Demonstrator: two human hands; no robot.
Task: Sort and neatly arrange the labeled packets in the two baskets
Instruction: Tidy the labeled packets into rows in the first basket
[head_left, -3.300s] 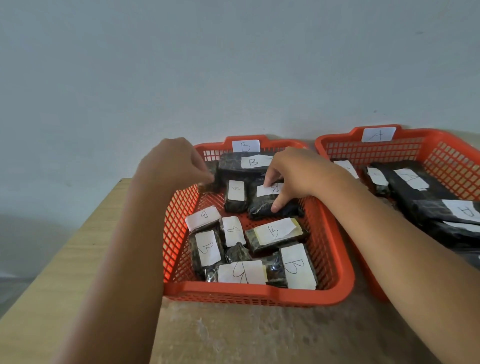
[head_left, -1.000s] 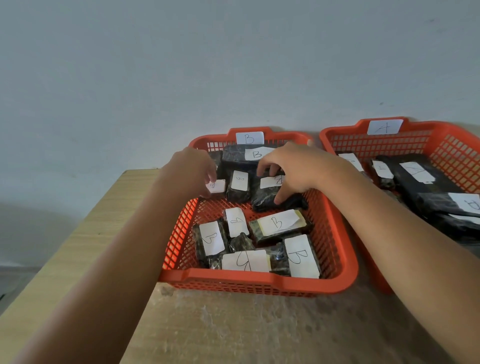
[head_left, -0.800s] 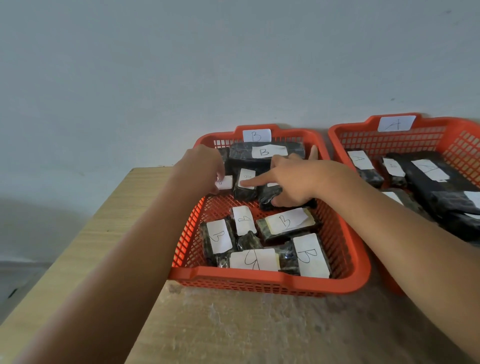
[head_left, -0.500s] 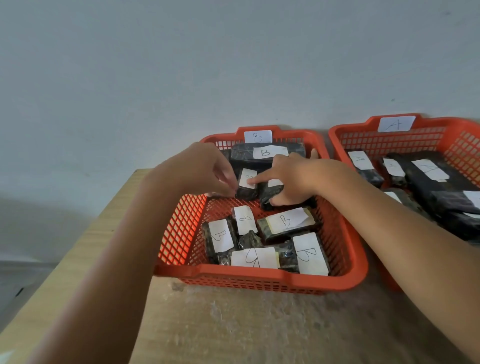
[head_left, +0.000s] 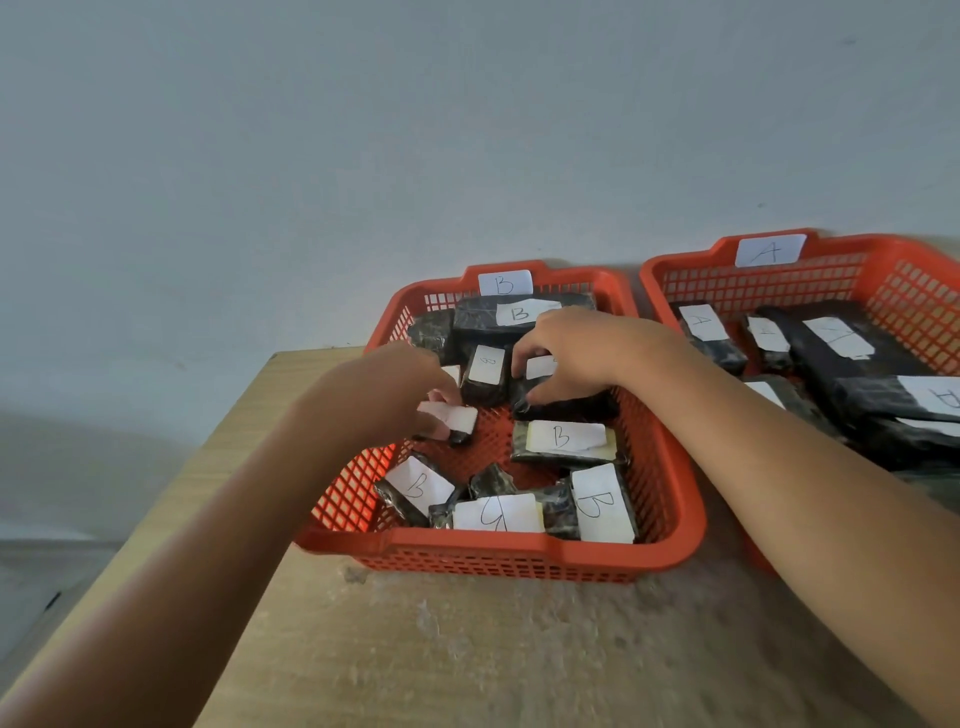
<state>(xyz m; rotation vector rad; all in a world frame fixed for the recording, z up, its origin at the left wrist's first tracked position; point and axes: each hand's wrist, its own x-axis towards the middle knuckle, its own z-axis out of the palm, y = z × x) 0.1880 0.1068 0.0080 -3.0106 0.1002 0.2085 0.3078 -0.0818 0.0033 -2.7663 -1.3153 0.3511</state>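
Observation:
The red basket tagged B (head_left: 498, 553) sits in front of me, holding several dark packets with white B labels. My left hand (head_left: 395, 397) pinches a small labelled packet (head_left: 454, 421), raised above the basket's left middle. My right hand (head_left: 576, 353) curls its fingers round a dark packet (head_left: 561, 405) in the back row, thumb on its near end. A small upright packet (head_left: 485, 374) stands between the two hands. The red basket tagged A (head_left: 779, 260) at the right holds several dark packets with A labels.
Both baskets stand on a pale wooden table (head_left: 467, 649) against a grey-blue wall (head_left: 363, 130). The table's left edge runs diagonally at the lower left, with floor beyond it. Bare worn tabletop lies in front of the baskets.
My left hand has taken the small packet that lay in the middle of basket B and lifted it. My right hand stays on the back-row packet with fingers more curled. The view has shifted left.

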